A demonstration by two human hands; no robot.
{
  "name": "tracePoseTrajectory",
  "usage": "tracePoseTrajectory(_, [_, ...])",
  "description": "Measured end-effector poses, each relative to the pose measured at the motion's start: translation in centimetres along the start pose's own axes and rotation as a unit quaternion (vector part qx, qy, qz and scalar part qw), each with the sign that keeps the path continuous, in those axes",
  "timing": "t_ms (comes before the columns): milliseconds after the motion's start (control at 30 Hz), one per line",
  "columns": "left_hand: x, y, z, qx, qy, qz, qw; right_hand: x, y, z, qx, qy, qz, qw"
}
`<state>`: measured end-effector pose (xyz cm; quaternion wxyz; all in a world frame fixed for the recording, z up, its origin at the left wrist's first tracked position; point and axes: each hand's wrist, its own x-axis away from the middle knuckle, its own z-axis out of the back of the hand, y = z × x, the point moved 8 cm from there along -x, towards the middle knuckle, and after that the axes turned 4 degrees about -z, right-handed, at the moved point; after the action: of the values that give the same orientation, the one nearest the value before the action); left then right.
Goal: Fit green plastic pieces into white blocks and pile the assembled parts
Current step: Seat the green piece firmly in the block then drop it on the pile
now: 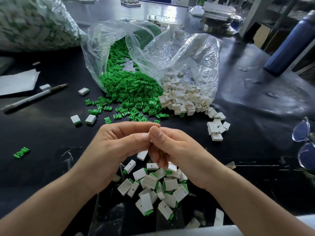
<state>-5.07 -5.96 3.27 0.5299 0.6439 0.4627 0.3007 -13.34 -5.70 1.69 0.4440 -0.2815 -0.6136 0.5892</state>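
Observation:
My left hand (117, 142) and my right hand (168, 147) meet above the black table, fingertips pinched together on a small white block (149, 133) that is almost wholly hidden between them. Whether a green piece is in it cannot be seen. Below my hands lies a pile of assembled parts (153, 186), white blocks with green ends. Loose green pieces (133, 92) spill from a clear bag, and loose white blocks (184, 99) spill from a second clear bag beside it.
A pen (34, 97) and white paper (15, 80) lie at the left. A blue bottle (288, 43) stands at the right, glasses (305, 142) at the right edge. A large filled bag (34, 21) sits at the back left. Stray blocks (83, 119) lie left of centre.

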Motion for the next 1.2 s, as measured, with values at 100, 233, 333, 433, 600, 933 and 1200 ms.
tracePoseTrajectory(100, [0.0,0.2,-0.3,-0.007,-0.024,-0.004,1.0,0.0,0.1,-0.1,-0.007,-0.011,-0.001,1.0])
tracePoseTrajectory(233, [0.0,0.0,-0.2,0.003,-0.032,-0.004,0.999,0.0,-0.1,-0.2,-0.007,-0.021,-0.001,1.0])
tracePoseTrajectory(333, [0.0,-0.1,0.1,0.001,-0.025,-0.004,1.0,0.1,0.0,-0.2,0.013,-0.021,0.002,1.0])
tracePoseTrajectory(433, [0.0,-0.1,0.1,-0.013,-0.023,-0.01,1.0,0.1,0.0,-0.2,0.022,-0.017,0.001,1.0])
tracePoseTrajectory(600, [0.0,-0.3,0.3,-0.042,-0.006,-0.024,0.999,0.0,0.2,0.1,0.082,0.021,0.011,0.996])
tracePoseTrajectory(933, [0.0,-1.0,1.0,-0.02,0.03,0.0,0.999,-0.3,0.7,0.1,0.107,0.043,0.029,0.993])
tracePoseTrajectory(1200, [0.1,-1.2,1.1,-0.005,0.049,0.011,0.999,-0.3,0.9,0.2,0.12,0.054,0.031,0.991])
